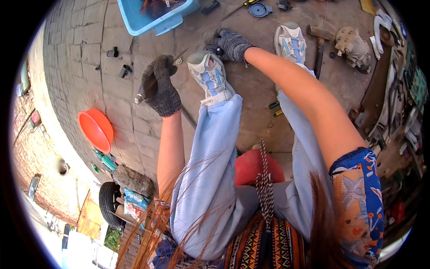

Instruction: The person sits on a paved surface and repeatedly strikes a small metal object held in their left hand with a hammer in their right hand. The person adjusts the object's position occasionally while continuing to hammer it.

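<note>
My left hand (161,87), in a dark grey knitted glove, is closed around a dark-handled tool with a shiny metal end (139,97). Its kind I cannot make out. A small pale metal piece (178,61) lies just beyond those fingers. Past the toe of my left shoe (209,74), my right hand (234,45), gloved alike, bends its fingers at a black rounded part (214,49). The part is low by the ground, partly covered by the hand. The right fingertips are mostly hidden from above.
A light blue tub (156,24) with dark pieces inside stands ahead. An orange basin (96,130) lies left. Black parts (125,71) dot the paving. Right of my right shoe are a hammer (320,49), a cloth-wrapped lump (353,47) and piled scrap (394,98).
</note>
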The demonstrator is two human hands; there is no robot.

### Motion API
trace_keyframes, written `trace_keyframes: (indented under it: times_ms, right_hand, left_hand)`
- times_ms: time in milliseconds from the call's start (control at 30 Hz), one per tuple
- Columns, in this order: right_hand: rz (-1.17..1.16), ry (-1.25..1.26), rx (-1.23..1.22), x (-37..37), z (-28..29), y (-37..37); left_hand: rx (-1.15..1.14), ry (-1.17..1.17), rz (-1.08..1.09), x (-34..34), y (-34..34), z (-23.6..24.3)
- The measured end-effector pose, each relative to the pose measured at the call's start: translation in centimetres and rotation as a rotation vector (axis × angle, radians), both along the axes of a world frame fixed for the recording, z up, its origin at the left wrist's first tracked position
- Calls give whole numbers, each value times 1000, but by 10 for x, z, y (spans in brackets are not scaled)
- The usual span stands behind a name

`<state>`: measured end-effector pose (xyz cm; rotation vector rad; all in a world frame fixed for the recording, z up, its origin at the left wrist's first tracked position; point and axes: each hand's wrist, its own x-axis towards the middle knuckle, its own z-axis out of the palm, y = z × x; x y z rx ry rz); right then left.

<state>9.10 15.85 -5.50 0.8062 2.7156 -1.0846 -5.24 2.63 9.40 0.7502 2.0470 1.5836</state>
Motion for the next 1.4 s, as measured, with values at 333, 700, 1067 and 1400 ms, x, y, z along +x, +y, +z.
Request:
trace_keyframes:
  times_ms: [333,700,1067,1400]
  right_hand:
    - [-73,-38,-2,7,10,-11]
    - [-77,8,-61,16,9,3]
    - [-93,-110,-429,91,21,-16]
    - [80,-115,-632,57,6,-46]
  left_hand:
    - [58,-15,38,-6,0,7]
    - [55,-76,-293,13,-17,-5]
    - [-154,412,-1127,52,-23,-35]
    - [-112,424,-1238,54,-22,-48]
